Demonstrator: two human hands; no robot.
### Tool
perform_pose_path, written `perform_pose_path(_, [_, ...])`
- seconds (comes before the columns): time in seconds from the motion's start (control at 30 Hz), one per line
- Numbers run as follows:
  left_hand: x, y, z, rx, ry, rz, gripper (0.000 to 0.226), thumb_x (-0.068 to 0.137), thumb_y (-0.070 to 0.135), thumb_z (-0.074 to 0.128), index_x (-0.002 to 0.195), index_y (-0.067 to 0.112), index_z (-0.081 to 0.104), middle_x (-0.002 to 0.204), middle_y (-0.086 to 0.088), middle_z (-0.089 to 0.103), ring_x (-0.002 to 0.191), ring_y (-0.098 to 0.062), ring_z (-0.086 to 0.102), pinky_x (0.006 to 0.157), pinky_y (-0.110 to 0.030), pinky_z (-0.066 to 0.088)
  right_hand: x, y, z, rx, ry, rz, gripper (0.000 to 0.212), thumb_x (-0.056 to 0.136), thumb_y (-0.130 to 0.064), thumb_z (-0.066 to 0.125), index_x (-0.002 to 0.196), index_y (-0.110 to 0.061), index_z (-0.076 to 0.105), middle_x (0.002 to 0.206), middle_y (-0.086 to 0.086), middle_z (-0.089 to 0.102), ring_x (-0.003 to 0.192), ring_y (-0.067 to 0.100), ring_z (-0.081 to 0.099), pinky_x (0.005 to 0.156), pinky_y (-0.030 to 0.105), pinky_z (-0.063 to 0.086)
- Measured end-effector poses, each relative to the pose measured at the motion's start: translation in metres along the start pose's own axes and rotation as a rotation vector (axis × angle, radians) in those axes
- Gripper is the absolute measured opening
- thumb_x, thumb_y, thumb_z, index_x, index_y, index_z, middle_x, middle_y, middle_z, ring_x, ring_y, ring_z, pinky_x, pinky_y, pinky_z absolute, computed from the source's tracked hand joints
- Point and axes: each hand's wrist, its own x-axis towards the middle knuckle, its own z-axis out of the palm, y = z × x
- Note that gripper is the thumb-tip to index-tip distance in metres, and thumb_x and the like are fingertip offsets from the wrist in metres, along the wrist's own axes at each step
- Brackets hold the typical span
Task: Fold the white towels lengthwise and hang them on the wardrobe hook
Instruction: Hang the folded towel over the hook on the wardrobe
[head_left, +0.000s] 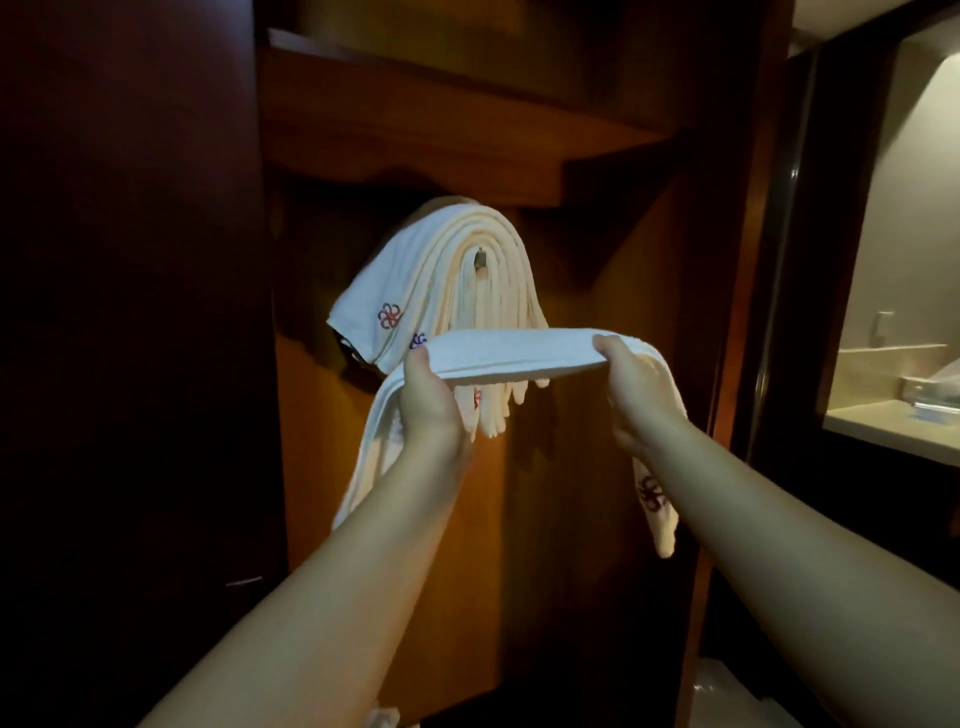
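Centrally in the frame, the left hand (431, 400) and the right hand (636, 395) both grip a folded towel (511, 351), holding it level as a narrow band between them. The left thumb lies on top at the band's left end with the fingers curled beneath; the right hand is wrapped round the right end, its thumb on the top face. Both forearms rise from the bottom edge of the frame, slanting inward and upward, wrists slightly bent.

Beyond each grip the towel drops freely: one tail falls past the left wrist toward the lower left, the other hangs behind the right forearm, showing a red and blue logo (652, 493) near its tip. The long folded edge faces the camera and looks even.

Just behind and above the band, a stack of towels (441, 270) is already draped over a hook (480, 258) in the upper middle of the frame; only the hook's small metal tip peeks out under the arch. Their lower ends hang just behind the held band, perhaps touching it. Above the stack sits a wooden shelf (415, 124), leaving a slim gap over the arch. A dark door (130, 312) fills the left; a lit counter (893, 426) shows at the right edge.
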Motion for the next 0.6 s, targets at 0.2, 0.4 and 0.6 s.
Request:
perform_pose_path(0.2, [0.041, 0.032, 0.017, 0.384, -0.039, 0.111, 0.036, 0.088, 0.057, 0.056, 0.100, 0.025, 0.065, 0.089, -0.001, 0.073, 0.087, -0.016, 0.071, 0.064, -0.030, 0.055, 0.056, -0.017, 0.011, 0.145, -0.040, 0.036, 0.048, 0.094, -0.042, 0.057, 0.131, -0.013, 0.050, 0.123, 0.012, 0.056, 0.120, 0.026, 0.054, 0.104, 0.039, 0.045])
perform_pose_path(0.4, [0.097, 0.062, 0.052, 0.230, -0.150, 0.237, 0.049, 0.089, 0.058, 0.055, 0.117, 0.018, 0.067, 0.112, -0.008, 0.073, 0.105, -0.023, 0.068, 0.099, -0.045, 0.048, 0.127, -0.043, 0.047, -0.008, -0.054, -0.108, 0.056, 0.092, -0.059, 0.048, 0.130, -0.017, 0.051, 0.100, 0.002, 0.055, 0.088, 0.014, 0.050, 0.063, 0.029, 0.032])
perform_pose_path(0.6, [0.180, 0.091, 0.100, 0.280, -0.136, 0.407, 0.036, 0.096, 0.048, 0.053, 0.084, 0.021, 0.073, 0.078, 0.005, 0.077, 0.078, -0.008, 0.074, 0.070, -0.029, 0.047, 0.217, -0.082, 0.092, 0.048, -0.133, -0.152, 0.045, 0.091, -0.058, 0.049, 0.120, -0.024, 0.045, 0.095, -0.003, 0.052, 0.086, 0.013, 0.047, 0.073, 0.031, 0.037])
